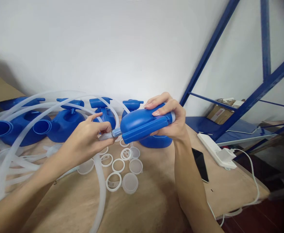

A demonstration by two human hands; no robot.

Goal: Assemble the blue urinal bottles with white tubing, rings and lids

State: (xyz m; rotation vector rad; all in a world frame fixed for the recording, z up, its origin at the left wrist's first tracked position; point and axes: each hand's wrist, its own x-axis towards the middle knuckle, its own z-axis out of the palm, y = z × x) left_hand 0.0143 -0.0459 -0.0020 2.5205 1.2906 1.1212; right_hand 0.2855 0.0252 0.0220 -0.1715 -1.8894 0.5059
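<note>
My right hand (169, 113) grips a blue plastic part (142, 121), rounded on top with a long ridge along its side, held above the table. A whitish ring shows at its right end, by my palm. At its left end a narrow blue neck meets a translucent hose (106, 136), which my left hand (99, 129) pinches between thumb and fingers, index finger raised. The hose hangs down from below my left hand toward the bottom edge. White rings (118, 165) and translucent round caps (130, 183) lie on the table under my hands.
Blue bottles (65, 124) stand along the wall, with coiled translucent hoses (26, 129) at left. A phone (200, 165), a white power strip (213, 150) with a cable, and a blue metal frame (211, 48) are at right.
</note>
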